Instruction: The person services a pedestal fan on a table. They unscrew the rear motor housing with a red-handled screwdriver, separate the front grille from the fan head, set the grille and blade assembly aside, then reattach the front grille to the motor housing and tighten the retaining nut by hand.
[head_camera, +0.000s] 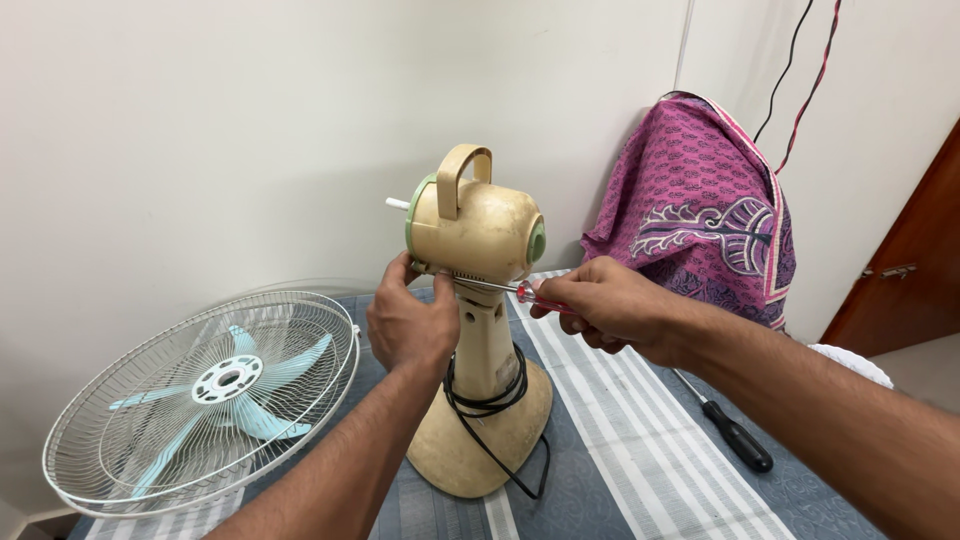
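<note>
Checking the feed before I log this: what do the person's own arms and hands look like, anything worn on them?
Both are bare: the left hand and right hand show no gloves, rings or watch, and both forearms are uncovered, with no sleeves in view.

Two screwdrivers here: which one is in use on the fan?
The red-handled screwdriver, held in the right hand with its tip at the motor housing. The black-handled screwdriver lies untouched on the cloth.

Yellowed cream fan motor housing (478, 230), green trim. Pale blue blades (225, 385), white grille (200, 400). My screwdriver (535, 294) red-handled. Right: magenta patterned cloth (700, 210). Bench cover (620, 440) blue-grey, white stripes.
</note>
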